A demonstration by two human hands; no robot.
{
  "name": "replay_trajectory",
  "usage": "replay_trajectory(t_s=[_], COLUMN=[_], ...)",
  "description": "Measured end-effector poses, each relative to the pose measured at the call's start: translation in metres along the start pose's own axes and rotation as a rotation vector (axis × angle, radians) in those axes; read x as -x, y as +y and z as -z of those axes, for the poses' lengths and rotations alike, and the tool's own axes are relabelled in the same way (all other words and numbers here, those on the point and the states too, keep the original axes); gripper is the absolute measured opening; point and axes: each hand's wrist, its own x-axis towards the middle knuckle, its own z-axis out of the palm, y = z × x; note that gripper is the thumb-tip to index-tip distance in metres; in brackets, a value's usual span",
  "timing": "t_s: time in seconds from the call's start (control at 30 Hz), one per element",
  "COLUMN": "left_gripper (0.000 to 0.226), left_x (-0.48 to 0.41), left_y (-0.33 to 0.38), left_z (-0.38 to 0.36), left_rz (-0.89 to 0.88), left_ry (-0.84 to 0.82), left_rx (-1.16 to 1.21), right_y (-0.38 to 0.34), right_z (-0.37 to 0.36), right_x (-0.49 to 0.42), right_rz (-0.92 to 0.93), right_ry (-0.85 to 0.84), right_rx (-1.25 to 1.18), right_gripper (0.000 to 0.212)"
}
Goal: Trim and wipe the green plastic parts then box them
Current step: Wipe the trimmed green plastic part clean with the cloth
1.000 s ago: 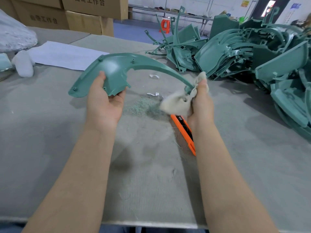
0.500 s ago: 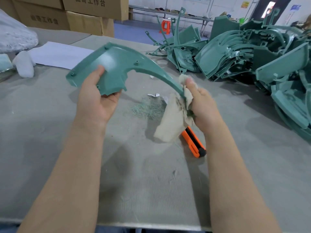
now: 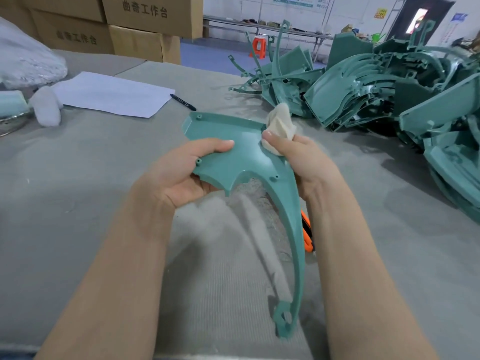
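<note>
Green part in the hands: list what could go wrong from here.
1. The left hand grips the green part only at its wide end; its long thin arm hangs unsupported and might flex or knock the table.
2. The orange knife lies half hidden behind that arm; the right hand, holding the cloth, could catch it when lowered.

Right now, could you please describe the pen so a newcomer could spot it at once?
Find the white paper sheet on the grey table, far left. By its right corner lies the black pen, the only slim dark thing there.
</note>
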Motion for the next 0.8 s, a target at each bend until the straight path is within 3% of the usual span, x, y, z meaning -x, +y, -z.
replay_trajectory(t_s=[0.17,0.3,0.37,0.47,0.53,0.6,0.67,0.7,0.73,0.8], left_gripper=[0.03,0.063,0.069,0.047,0.031,0.032,0.05,0.053,0.043,0.014], left_x=[-0.009,-0.014,-0.015,-0.017,-0.018,-0.017,-0.019,-0.021,-0.021,-0.02], left_y=[-0.003,-0.003,-0.004,-0.009,-0.018,-0.035,-0.052,-0.059,-0.062,-0.059], left_z=[-0.008,-0.005,-0.003,-0.001,-0.004,-0.016,-0.034,-0.043,-0.051,-0.061], left_rz=[0.016,-0.103,-0.134,-0.143,-0.101,-0.113,-0.218,-0.347,-0.466,-0.543], left_ry=[-0.007,-0.135,-0.157,-0.243,-0.282,-0.251,-0.222,-0.217,-0.179,0.083], left_rx=[0.043,0.104,0.157,0.201,0.043,-0.384,-0.737,-0.781,-0.738,-0.502], right_y=[0.009,0.015,0.016,0.015,0.015,0.02,0.027,0.029,0.031,0.035], right_z=[0.008,0.021,0.022,0.021,0.025,0.027,0.027,0.027,0.024,0.016], right_x=[-0.02,-0.026,-0.023,-0.016,-0.017,-0.022,-0.028,-0.03,-0.03,-0.028], right_rz=[-0.125,-0.057,-0.022,0.026,0.052,0.033,0.033,0.061,0.087,0.113], right_ry=[0.209,0.352,0.363,0.37,0.427,0.49,0.541,0.556,0.548,0.45], right_rx=[-0.043,-0.533,-0.741,-0.788,-0.809,-0.738,-0.592,-0.444,-0.259,0.096], right_gripper=[0.012,0.029,0.023,0.028,0.033,0.033,0.036,0.038,0.038,0.041])
